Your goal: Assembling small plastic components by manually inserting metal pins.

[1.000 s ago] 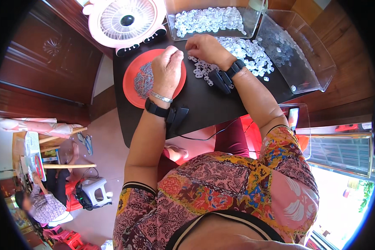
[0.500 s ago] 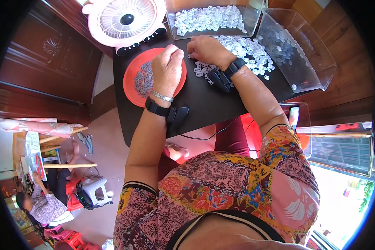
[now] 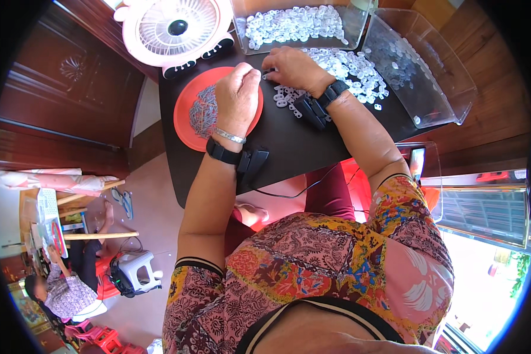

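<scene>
My left hand (image 3: 237, 99) is closed above the right part of a round red plate (image 3: 186, 130), its thumb and fingers pressed together; whatever they hold is hidden. On the plate lies a heap of thin grey metal pieces (image 3: 203, 113), like small screws or nails. To its right, my right hand (image 3: 298, 72) is closed, fingertips low over the black table (image 3: 289, 144). A small pale plastic piece shows at those fingertips. Beside and beneath that hand spreads a loose pile of small white, translucent plastic pieces with holes (image 3: 360, 76).
A pink and white fan (image 3: 178, 50) stands at the far left of the table. Behind the pile are a clear bin (image 3: 298, 52) of white pieces and another clear bin (image 3: 436, 88) on the right. A seated person (image 3: 71, 295) is at lower left, near a grey-white stool (image 3: 140, 272).
My right hand has shifted slightly away from me, its fingertips still low over the table. My left hand stays almost where it was, closed above the plate.
</scene>
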`<state>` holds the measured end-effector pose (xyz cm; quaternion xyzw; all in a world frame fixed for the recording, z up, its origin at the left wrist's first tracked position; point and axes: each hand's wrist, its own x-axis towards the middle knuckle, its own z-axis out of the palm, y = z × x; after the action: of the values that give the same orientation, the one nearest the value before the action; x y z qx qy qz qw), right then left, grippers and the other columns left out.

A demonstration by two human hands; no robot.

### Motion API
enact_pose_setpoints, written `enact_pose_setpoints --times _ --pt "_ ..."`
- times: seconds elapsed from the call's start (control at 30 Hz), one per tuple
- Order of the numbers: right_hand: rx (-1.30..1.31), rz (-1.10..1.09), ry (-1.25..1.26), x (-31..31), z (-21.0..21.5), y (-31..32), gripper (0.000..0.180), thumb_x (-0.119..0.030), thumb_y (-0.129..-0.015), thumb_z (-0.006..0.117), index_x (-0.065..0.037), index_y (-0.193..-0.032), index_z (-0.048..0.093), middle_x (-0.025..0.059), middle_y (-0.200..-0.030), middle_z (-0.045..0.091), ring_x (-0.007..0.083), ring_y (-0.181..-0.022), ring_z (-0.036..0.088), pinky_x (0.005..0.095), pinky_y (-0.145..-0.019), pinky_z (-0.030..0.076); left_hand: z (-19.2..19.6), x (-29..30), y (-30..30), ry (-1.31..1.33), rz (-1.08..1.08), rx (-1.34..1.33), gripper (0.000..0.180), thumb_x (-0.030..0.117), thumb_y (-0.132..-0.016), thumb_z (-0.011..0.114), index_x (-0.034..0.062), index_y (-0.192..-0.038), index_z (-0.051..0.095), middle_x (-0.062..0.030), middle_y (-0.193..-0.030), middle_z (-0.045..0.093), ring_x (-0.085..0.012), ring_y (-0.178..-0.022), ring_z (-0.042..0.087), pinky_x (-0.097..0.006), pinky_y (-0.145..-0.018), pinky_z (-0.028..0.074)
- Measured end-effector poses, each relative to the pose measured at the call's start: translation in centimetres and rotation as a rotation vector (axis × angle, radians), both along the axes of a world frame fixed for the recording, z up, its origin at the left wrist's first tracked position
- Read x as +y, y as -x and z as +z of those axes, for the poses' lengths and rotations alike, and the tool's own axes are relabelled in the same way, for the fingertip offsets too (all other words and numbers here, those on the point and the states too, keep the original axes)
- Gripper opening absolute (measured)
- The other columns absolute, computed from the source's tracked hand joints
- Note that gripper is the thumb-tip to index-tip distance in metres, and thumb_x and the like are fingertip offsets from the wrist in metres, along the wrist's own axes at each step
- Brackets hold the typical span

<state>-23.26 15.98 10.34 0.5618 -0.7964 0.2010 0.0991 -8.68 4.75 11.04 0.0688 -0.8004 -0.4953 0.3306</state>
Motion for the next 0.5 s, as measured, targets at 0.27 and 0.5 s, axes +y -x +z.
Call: enact_pose_setpoints --times 0.27,0.5 --pt "-0.056 0.054 -0.08 -0.86 -0.48 0.47 0.013 -0.015 -0.077 0.064 -0.006 -0.085 0.064 0.0126 -0.088 0.062 0.0323 -0.089 0.059 0.0414 -0.077 0.048 -0.01 0.04 0.12 0.077 0.021 -0.004 0.018 0.011 -0.088 0.054 -0.0008 -0.075 0.057 0.0005 -0.057 0.049 -0.0062 -0.052 0.045 -0.023 -0.048 0.036" --pt "-0.191 0.028 0.024 -0.73 0.23 -0.04 0.013 -0.012 -0.079 0.065 -0.005 -0.088 0.063 0.0115 -0.084 0.065 0.0278 -0.079 0.063 0.035 -0.072 0.049 -0.7 -0.2 0.46 0.026 0.061 0.037 0.014 0.017 -0.084 0.058 0.0031 -0.083 0.057 -0.0153 -0.062 0.055 -0.0307 -0.056 0.055 -0.037 -0.054 0.043"
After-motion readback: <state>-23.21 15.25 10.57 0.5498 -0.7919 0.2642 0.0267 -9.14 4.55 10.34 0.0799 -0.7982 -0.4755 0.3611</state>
